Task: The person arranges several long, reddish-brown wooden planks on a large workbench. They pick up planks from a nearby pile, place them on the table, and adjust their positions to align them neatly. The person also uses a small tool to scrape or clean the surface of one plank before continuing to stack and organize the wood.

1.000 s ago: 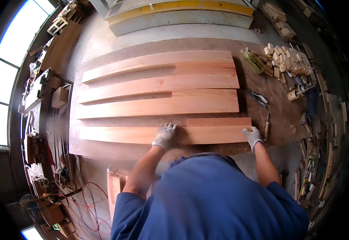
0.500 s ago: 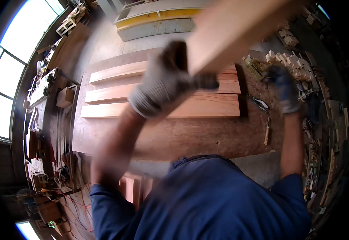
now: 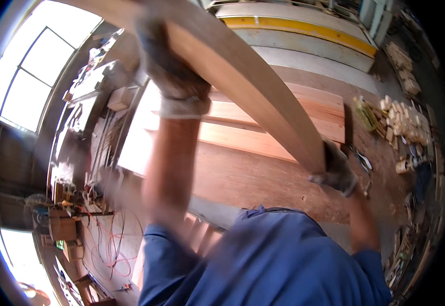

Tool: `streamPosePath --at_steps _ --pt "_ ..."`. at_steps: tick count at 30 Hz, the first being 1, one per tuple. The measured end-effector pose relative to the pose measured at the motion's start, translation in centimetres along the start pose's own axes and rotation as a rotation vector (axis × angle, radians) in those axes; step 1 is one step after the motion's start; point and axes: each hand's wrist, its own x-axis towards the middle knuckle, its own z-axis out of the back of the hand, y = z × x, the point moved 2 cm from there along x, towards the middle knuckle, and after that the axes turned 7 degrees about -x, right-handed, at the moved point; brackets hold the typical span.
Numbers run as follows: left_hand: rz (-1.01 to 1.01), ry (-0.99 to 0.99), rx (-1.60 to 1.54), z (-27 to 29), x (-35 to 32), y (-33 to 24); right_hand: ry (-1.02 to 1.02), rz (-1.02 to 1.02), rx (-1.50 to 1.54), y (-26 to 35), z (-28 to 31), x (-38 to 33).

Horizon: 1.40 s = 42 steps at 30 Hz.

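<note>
Lifted well clear of the workbench [image 3: 263, 188] since a second ago, when it lay flat as the nearest of four boards; now raised across the view, slanting from upper left down to lower right — the long wooden plank [image 3: 248, 76]. Swung higher and further left than half a second ago.

Left hand [image 3: 169, 66], gloved, wrapped tight around the plank's upper stretch, forearm rising straight up the middle of the view, blurred with motion. Right hand [image 3: 337, 168], also gloved, clamped on the plank's lower end, close above the bench's right part. Both closed on the same plank, well apart along its length.

Below the plank, three pale boards [image 3: 263, 130] lying flat side by side on the bench, their long edges roughly parallel. Blue sleeves and shirt [image 3: 273, 255] filling the lower edge.

Further out: a heap of small wooden offcuts [image 3: 403, 120] at the bench's right side, with a few small tools just beside it — too blurred to name. Behind the bench, a long grey machine bed with a yellow stripe [image 3: 304, 28]. To the left, bright windows [image 3: 34, 71], cluttered shelves, and red cables [image 3: 113, 245] trailing on the floor.
</note>
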Motion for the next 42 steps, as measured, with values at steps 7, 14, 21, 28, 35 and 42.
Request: streamPosePath --at_steps 7,14,21,28,35,42 --pt "0.633 -0.618 -0.469 14.1 -16.7 8.2 -0.005 -0.128 -0.634 -3.6 -0.1 -5.5" --pt "0.808 -1.103 -0.356 21.5 -28.9 13.9 0.173 -0.212 -0.707 -6.8 -2.5 -6.0" --pt "0.915 -1.140 -0.271 27.0 -28.8 15.5 0.267 -0.191 -0.771 -9.1 -5.3 0.1" --pt "1.390 -1.051 0.313 28.6 -26.6 13.8 0.389 -0.271 -0.785 -10.9 -8.4 6.2" --pt "1.375 -0.614 0.888 26.1 -29.0 14.8 0.400 -0.340 -0.764 -13.1 -10.8 6.3" --pt "0.891 0.446 1.574 18.2 -26.5 15.5 0.213 -0.493 -0.903 -16.7 -6.5 -0.8"
